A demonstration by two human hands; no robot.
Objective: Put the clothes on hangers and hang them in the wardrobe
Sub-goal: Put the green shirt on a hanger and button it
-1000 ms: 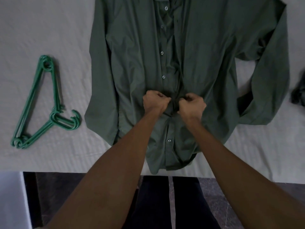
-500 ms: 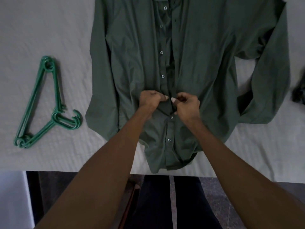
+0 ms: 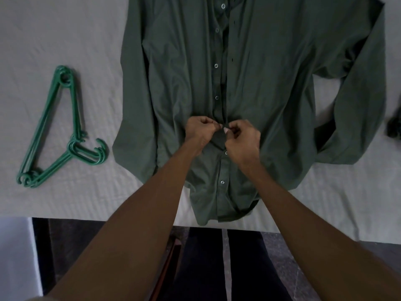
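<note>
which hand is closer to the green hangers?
Left. The left hand grips the shirt at its button strip, on the side facing the hangers. The right hand grips the strip just beyond it, farther away.

Shirt (image 3: 249, 83): collar cut off by top edge. Button under my fingertips (image 3: 225, 130): hidden. Dark item (image 3: 393, 129) at right edge: cropped, too dim to identify.

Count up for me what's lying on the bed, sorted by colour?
Dark green: 1 shirt
Bright green: 1 stack of hangers, number in it unclear
Black: 1 item, cut off by the frame's right edge
Total: 3
</note>
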